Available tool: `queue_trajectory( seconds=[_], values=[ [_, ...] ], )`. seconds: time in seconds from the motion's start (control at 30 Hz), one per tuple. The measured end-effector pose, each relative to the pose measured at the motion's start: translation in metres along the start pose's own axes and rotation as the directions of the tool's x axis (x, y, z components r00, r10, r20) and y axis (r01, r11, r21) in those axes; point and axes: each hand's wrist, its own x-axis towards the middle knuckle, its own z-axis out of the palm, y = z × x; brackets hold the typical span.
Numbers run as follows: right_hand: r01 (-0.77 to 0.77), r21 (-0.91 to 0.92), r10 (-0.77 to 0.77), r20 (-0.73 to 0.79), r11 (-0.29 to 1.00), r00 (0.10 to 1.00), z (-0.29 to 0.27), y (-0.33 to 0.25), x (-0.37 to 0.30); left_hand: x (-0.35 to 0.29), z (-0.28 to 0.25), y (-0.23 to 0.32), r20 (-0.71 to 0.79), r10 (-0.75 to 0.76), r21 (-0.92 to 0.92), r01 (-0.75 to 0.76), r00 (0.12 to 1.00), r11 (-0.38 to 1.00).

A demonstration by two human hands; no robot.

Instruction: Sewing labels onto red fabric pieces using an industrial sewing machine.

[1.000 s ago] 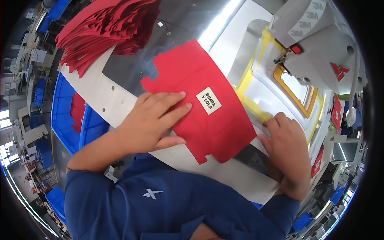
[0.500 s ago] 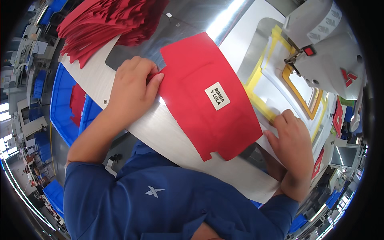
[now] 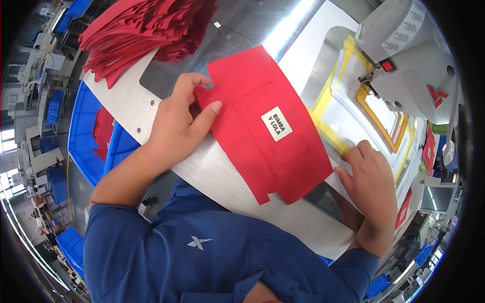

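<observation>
A red fabric panel (image 3: 242,118) with notched corners and a small cream label (image 3: 277,123) lies flat in front of me. My left hand (image 3: 178,118) is at its left edge, open, thumb lying on the fabric and index finger stretched apart near the upper notch; its other fingers are partly hidden. By the panel's right corner, my right hand (image 3: 371,177) rests beside the yellow-edged white template (image 3: 331,132). Its fingers are loosely curved, with thumb and index apart and nothing visible between them.
A thick stack of red fabric pieces (image 3: 146,35) sits at the far left. Blue bins (image 3: 86,146) stand below the table's left edge, one with red pieces inside. At right, a grey-white sewing machine head (image 3: 411,76) overhangs an orange-yellow frame (image 3: 376,121).
My left thumb and index finger have spread from a pinch on the panel's edge, the thumb now farther onto the fabric. The panel has shifted very slightly; my right hand has barely moved.
</observation>
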Motion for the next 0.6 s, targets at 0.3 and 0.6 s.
queue_trajectory(
  seconds=[0.3,0.6],
  values=[
    [-0.021,0.041,0.021,0.01,0.999,1.0,-0.001,-0.004,0.005,-0.001,-0.002,-0.006,0.03,0.096,0.027,-0.097,0.995,0.995],
    [-0.097,0.079,0.099,-0.011,0.992,0.995,0.004,0.0,-0.01,0.007,-0.065,-0.028,-0.386,0.261,-0.216,-0.362,0.885,0.907]
  ],
)
